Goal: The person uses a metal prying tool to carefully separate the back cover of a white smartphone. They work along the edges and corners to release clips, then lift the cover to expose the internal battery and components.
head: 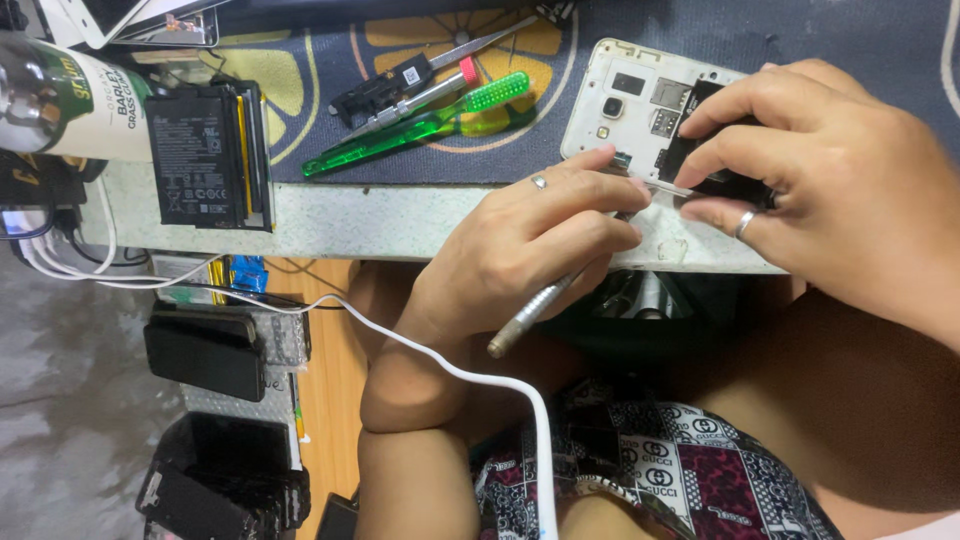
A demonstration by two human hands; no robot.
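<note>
Two hands: both at work over an opened white phone [625, 110] at the bench edge
Left hand [530, 255]: clenched around a metal-handled screwdriver [535, 310], tip toward the phone's lower edge
Right hand [830, 175]: fingers pinching a black part [715, 180] on the phone's right side
Nearby: black battery [205, 155] far left; green-handled screwdriver [425, 125] and tweezers [470, 45] on the patterned mat [330, 130]

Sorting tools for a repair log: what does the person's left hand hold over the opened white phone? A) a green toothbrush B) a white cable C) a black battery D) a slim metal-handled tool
D: the left hand grips a slim metal-handled tool like a pen, its tip at the opened white phone.
</note>
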